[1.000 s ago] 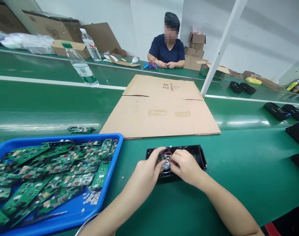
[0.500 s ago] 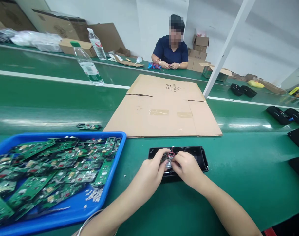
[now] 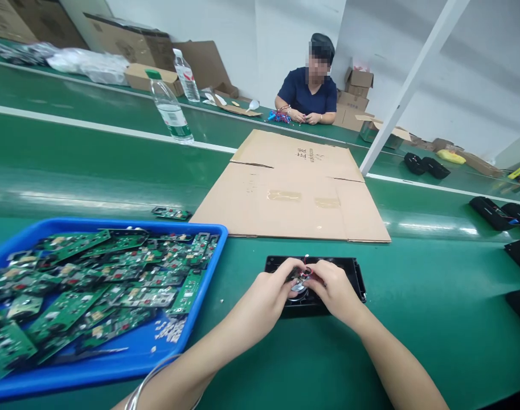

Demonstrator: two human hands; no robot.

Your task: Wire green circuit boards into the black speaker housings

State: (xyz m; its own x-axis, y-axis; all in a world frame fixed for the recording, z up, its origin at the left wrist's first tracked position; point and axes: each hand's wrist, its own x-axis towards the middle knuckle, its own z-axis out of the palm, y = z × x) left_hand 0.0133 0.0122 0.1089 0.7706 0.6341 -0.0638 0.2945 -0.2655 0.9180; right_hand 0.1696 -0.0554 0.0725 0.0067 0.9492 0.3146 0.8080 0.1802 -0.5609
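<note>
Topping grn bench [image 3: 434, 319], wht-walled rm [image 3: 281, 34]: casing [image 3: 311, 306]

The case [image 3: 302, 309] is black, the tray [image 3: 93, 373] blue.

Circuit boards [image 3: 118, 274] and long green workbenches [image 3: 434, 296] suggest an electronics workshop.

Has a bare left hand [image 3: 273, 289] and a bare right hand [image 3: 337, 289], with a left forearm [image 3: 225, 344] and a right forearm [image 3: 398, 353] uncovered as far as visible, slim at the wrists and broader toward the elbows. Wears thin, pale, rounded bands [image 3: 145, 380] looped around the left forearm near the lower edge of the view, too blurred to tell whether bangles or cord.
</note>
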